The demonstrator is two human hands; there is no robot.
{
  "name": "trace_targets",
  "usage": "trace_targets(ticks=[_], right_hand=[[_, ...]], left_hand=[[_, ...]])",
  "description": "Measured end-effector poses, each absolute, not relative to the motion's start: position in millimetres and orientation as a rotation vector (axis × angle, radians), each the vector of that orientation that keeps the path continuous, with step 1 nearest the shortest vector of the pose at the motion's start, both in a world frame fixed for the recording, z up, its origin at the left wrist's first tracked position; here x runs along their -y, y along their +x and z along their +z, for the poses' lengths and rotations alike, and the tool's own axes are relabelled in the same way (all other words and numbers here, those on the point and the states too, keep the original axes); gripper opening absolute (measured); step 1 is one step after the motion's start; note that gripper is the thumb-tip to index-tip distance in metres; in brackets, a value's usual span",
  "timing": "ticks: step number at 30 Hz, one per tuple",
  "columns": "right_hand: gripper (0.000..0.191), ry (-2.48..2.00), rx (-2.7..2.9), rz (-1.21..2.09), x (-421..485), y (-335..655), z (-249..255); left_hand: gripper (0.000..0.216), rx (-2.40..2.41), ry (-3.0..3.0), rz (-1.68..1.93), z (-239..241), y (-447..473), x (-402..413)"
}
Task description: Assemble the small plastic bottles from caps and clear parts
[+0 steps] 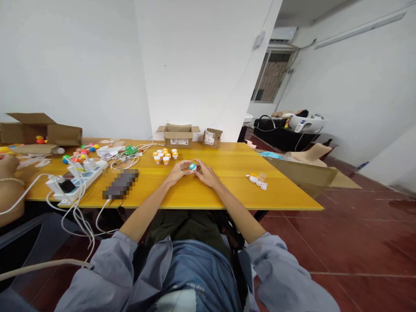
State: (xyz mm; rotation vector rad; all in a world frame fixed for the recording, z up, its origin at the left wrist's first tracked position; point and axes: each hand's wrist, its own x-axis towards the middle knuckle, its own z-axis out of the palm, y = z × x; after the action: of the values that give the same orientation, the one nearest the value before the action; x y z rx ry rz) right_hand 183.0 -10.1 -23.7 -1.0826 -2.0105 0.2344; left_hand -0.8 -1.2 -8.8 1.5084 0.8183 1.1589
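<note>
Both my hands rest on the yellow table [227,190], close together. My left hand [178,171] and my right hand [205,172] have their fingers curled round a small round teal-and-white piece [193,166] held between them. Just beyond them stands a cluster of several small white-and-orange capped pieces [164,156]. To the right of my right hand lies a small heap of white and orange parts [258,180].
Two open cardboard boxes [178,135] [212,138] stand at the table's far edge. A white power strip [79,177] with tangled cables and a dark blurred object [121,183] lie to the left, with colourful toys [81,152] and a large box [42,130]. A flattened carton [308,173] sits right.
</note>
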Motion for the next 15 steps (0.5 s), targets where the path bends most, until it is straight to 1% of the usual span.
trace_targets(ticks=[3,7,10,15], right_hand=[[0.048,-1.087,2.002,0.221,9.5,182.8,-24.5],[0.04,-1.155,1.942,0.131,8.5,183.2,-23.2],[0.037,-1.23,1.861,0.072,5.1,185.4,-24.1],[0.029,-1.418,1.877,0.137,-3.7,188.7,-32.1]], left_hand=[[0.054,-0.788,1.518,1.149,-8.3,-1.1,1.7],[0.053,-0.774,1.533,1.147,-7.7,-0.9,1.8],[0.047,-0.816,1.523,1.189,-8.0,-0.2,0.8],[0.029,-0.923,1.502,1.306,-6.8,0.8,0.0]])
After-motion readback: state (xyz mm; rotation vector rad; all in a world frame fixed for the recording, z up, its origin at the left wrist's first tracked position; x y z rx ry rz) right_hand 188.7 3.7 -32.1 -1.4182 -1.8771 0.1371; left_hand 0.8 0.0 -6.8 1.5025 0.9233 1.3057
